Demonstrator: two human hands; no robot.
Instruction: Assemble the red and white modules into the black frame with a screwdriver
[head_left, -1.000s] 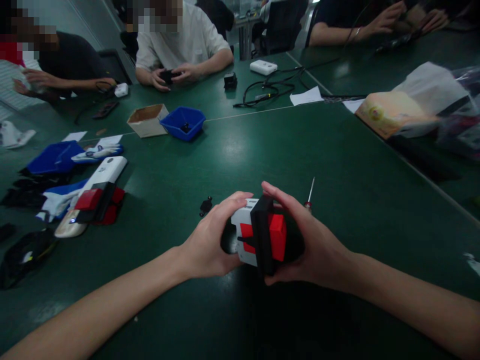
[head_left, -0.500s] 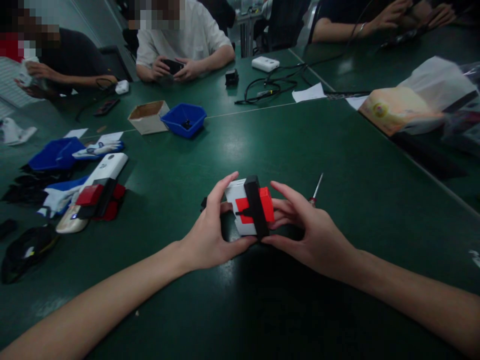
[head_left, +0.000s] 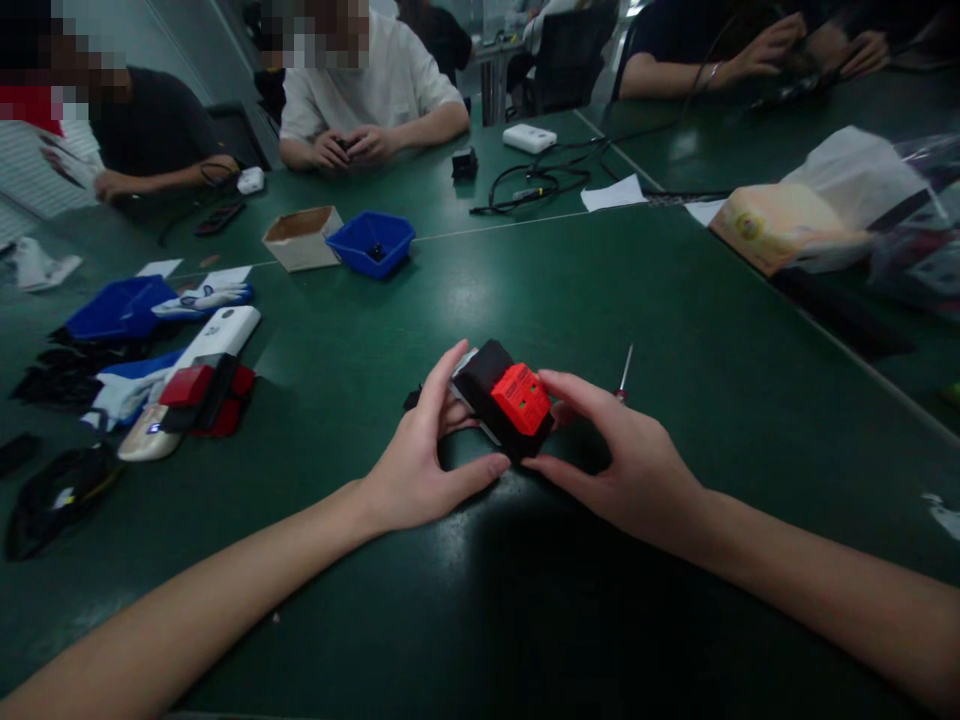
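Device (head_left: pixel 491 390), clasped by left hand (head_left: pixel 416 470) and right hand (head_left: pixel 637 465), runs lengthwise down rightward, red face (head_left: pixel 523 400) toward camera

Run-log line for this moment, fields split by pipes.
left hand: on black-and-red device | right hand: on same device, opposite side | screwdriver: on table, beyond right hand

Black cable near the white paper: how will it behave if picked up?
The black cable is likely floppy, since it lies in loose, curving loops. Strands cross, so one end may drag or snag the rest. The white paper lies close and could get nudged.
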